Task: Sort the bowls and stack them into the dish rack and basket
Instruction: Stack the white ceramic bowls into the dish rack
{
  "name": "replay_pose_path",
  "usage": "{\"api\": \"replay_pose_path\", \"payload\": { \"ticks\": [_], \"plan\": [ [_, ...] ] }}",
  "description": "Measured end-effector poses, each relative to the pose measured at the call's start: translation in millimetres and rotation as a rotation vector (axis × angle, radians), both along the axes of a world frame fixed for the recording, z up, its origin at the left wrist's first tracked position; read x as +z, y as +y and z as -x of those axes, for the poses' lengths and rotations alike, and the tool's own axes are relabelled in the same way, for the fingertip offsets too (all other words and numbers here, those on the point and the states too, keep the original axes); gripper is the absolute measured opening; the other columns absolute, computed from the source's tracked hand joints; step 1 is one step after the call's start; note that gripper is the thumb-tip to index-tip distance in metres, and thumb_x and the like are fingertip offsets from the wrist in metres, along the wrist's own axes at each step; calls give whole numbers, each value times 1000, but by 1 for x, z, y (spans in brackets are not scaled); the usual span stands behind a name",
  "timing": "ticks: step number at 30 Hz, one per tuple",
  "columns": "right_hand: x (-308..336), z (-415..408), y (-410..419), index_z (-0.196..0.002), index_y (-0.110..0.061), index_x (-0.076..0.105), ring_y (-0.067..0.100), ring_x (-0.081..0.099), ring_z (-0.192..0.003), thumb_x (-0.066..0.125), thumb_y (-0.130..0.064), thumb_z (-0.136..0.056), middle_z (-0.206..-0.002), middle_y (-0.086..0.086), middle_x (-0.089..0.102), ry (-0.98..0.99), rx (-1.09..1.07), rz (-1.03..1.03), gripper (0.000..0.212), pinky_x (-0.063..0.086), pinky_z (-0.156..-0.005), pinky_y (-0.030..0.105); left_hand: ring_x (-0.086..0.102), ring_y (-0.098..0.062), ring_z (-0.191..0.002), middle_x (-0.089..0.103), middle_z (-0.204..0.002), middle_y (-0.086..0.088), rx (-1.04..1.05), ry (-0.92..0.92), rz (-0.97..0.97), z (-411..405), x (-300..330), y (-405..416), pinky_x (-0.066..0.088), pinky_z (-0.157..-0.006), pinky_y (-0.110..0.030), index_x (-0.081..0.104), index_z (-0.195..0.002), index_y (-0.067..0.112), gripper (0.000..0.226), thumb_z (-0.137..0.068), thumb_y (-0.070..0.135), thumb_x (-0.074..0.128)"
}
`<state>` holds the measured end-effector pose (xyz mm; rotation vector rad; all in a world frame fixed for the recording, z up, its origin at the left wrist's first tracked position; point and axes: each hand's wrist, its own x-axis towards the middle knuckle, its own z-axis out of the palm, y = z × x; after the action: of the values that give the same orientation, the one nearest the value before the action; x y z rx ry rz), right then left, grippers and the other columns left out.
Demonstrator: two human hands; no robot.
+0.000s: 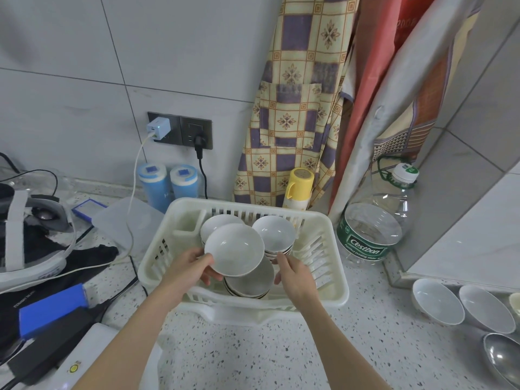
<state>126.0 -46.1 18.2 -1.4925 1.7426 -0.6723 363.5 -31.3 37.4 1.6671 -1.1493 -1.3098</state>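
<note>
On the speckled surface, straight ahead of the person, stands the white dish rack, and both hands work over its near half. The left hand pinches the near-left rim of a white bowl, thumb on top and fingers curled beneath; the bowl is tilted, its mouth turned up and toward the camera. Directly under it, at the rack's near edge, sits a stack of bowls with dark-striped rims. The right hand has its fingers slightly curled, reaching toward the right side of that stack and the held bowl; I cannot tell whether it touches either. Two more stacks stand behind: a rear-left stack and a rear-right stack.

The move turns on this: the near stack lies just below and slightly right of the held bowl, so levelling and lowering it a little would seat it. Well apart to the right, loose white bowls and a metal bowl wait on the surface, nearer the right hand.
</note>
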Motion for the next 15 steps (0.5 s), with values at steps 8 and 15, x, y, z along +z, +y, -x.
{"api": "replay_pose_path", "payload": {
  "ticks": [8, 15],
  "plan": [
    [4, 3, -1, -76, -22, 65, 15, 62, -80, 44, -57, -76, -75, -5, 71, -48, 133, -33, 40, 44, -72, 34, 44, -2, -41, 78, -77, -9, -185, -50, -146, 12, 8, -5, 34, -55, -21, 66, -102, 21, 18, -88, 19, 55],
    [6, 4, -5, -50, -18, 39, 13, 30, -50, 55, -10, -77, -48, -7, 35, -64, 119, -95, 33, 24, -51, 28, 50, 0, -42, 78, -77, -2, -237, -112, -159, 20, 11, -6, 36, -51, -18, 55, -113, 29, 22, -93, 21, 56]
  ]
}}
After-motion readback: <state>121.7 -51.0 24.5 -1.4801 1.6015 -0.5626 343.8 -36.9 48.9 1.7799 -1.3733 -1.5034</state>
